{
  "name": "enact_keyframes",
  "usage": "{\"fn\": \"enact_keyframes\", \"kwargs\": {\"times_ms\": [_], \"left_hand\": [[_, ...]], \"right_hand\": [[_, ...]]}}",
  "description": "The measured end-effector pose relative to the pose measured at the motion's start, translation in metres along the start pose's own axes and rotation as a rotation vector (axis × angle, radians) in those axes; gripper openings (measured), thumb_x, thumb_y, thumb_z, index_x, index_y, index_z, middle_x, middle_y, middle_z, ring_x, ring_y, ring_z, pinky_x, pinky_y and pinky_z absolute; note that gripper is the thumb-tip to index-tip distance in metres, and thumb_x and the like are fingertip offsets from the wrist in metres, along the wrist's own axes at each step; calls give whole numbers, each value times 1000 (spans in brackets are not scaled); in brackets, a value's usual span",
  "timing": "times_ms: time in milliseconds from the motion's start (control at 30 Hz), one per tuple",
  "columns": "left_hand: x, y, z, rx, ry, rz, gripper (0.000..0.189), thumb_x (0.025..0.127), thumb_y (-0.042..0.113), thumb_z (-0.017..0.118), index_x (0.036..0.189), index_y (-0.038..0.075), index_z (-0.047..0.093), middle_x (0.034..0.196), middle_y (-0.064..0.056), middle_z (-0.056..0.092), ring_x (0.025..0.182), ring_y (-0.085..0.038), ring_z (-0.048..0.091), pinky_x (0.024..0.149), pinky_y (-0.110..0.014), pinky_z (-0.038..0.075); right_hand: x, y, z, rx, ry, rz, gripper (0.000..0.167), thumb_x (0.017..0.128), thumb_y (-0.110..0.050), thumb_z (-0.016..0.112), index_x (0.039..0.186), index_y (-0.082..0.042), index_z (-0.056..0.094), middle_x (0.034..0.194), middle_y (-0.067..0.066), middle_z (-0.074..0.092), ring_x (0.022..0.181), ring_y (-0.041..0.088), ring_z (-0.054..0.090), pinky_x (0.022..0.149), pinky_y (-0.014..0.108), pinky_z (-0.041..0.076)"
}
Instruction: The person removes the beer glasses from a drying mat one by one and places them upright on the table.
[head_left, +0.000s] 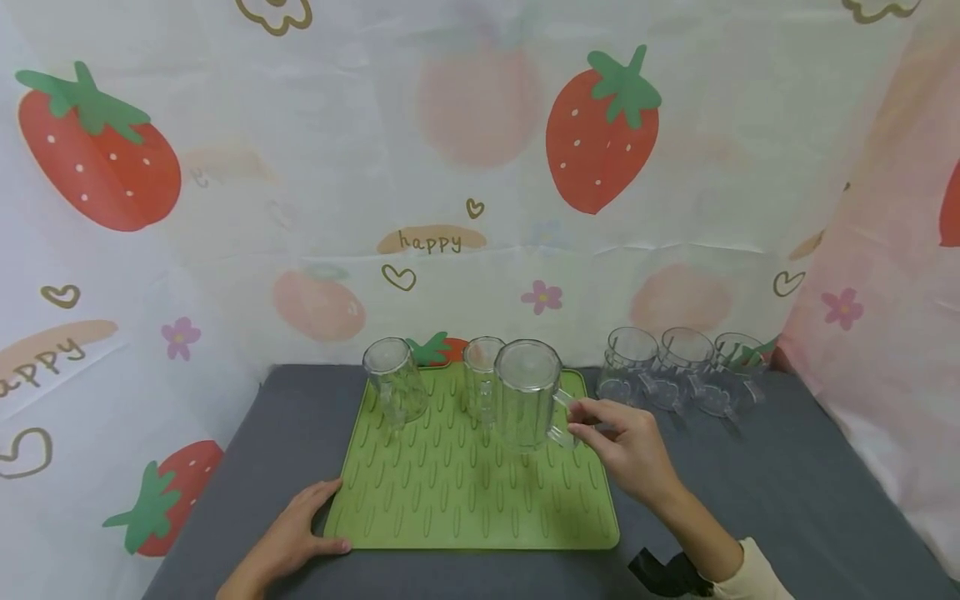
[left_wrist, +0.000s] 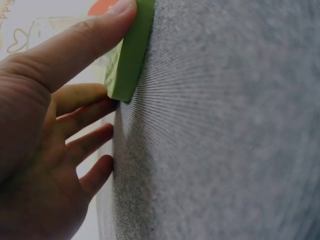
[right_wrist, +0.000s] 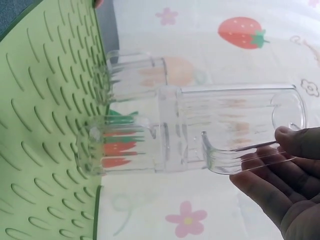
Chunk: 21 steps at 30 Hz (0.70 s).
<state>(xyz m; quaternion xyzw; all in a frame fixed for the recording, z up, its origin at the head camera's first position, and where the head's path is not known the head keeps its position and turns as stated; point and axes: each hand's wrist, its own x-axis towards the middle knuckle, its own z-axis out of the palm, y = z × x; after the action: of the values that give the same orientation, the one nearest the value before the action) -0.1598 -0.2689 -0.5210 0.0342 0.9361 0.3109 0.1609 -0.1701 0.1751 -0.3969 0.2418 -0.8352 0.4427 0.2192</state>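
- One clear mug (head_left: 527,396), glass or plastic (can't tell which): a smooth cylinder w/ a loop handle (head_left: 561,437) on its right side, held up off the green mat (head_left: 480,533).
- Right hand (head_left: 628,446): thumb & fingertips closed on that handle, pinching it.
- Left hand (head_left: 296,527): at mat's near left corner, thumb at near edge, index at left edge; fingers spread, fairly straight, touching only.
- Mat: rubbery-looking, thick edge, rounded corners, rows of slim oval ribs.
- Two more clear mugs on mat's far part: left mug (head_left: 397,383), well apart from held one; middle mug (head_left: 477,379), just left of held one in head view.
- Three clear mugs (head_left: 686,371) in a close row on table (head_left: 720,483), far right, handles toward right.
- Table: grey, fine ribbed texture close up.
- Far side: creased cloth (head_left: 337,192) w/ strawberry, heart & flower prints.
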Motion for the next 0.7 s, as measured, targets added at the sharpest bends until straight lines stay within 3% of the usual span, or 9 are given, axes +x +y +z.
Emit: {"fn": "enact_keyframes", "kwargs": {"times_ms": [433,700], "left_hand": [[-2,0,0,1,-7,1,101,71,44,84,147,-2,37,149,-34,34,137,-54,30,99,-68,37],[-2,2,-1,37,-4,10,100,71,44,84,147,-3,38,148,-32,37,138,-53,29,101,-70,33]], "right_hand": [[3,1,-1,-9,23,-57,22,79,6,73,99,-3,74,87,7,73,78,19,70,62,18,57],[6,1,-2,-31,49,-134,24,76,10,75,96,-3,74,85,7,73,76,18,70,64,13,55]]}}
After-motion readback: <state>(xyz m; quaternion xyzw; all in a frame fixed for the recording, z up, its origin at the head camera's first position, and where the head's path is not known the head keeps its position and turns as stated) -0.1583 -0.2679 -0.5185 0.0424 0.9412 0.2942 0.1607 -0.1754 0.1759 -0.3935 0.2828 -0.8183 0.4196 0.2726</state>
